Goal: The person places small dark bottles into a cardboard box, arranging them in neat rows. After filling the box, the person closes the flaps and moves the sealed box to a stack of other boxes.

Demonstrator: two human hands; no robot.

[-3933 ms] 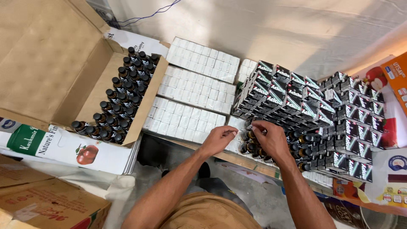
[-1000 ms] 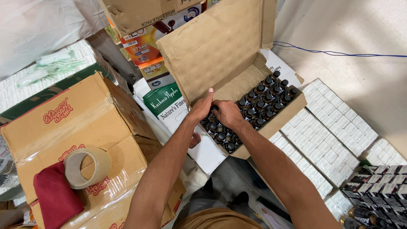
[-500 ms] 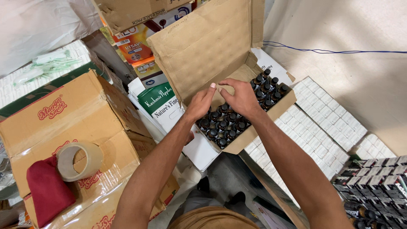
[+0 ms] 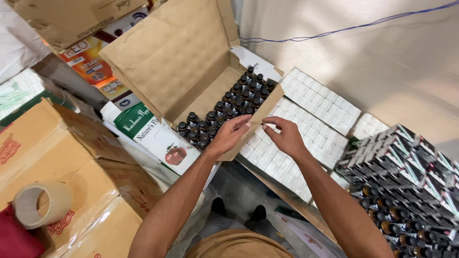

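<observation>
Both hands hover at the near flap of the carton (image 4: pixel 158 57), right over the bottles (image 4: pixel 224 112).

The risk here, as I judge it: the carton sits on other boxes with its near flap hanging out past them, so a push down on that flap could tip it and send bottles rolling toward six o'clock. The bottles stand packed cap to cap, so a careless pull on one could knock its neighbours. The white packs (image 4: pixel 306 129) at three o'clock lie close, and a swinging elbow could scatter them.

Now the hands. Left hand (image 4: pixel 229 136): fingers loosely curled, half open, tips at the flap edge beside the nearest row of caps. If it pinches anything, it is too small for me to see. Right hand (image 4: pixel 286 137): at three o'clock of the left, just apart from it, fingers bent inward with thumb and forefinger near each other; nothing visible between them, and it seems clear of the flap.

The bottles fill the carton's far and near rows, at twelve o'clock of the hands. A tape roll (image 4: pixel 40 203) rests on a box at eight o'clock.
</observation>
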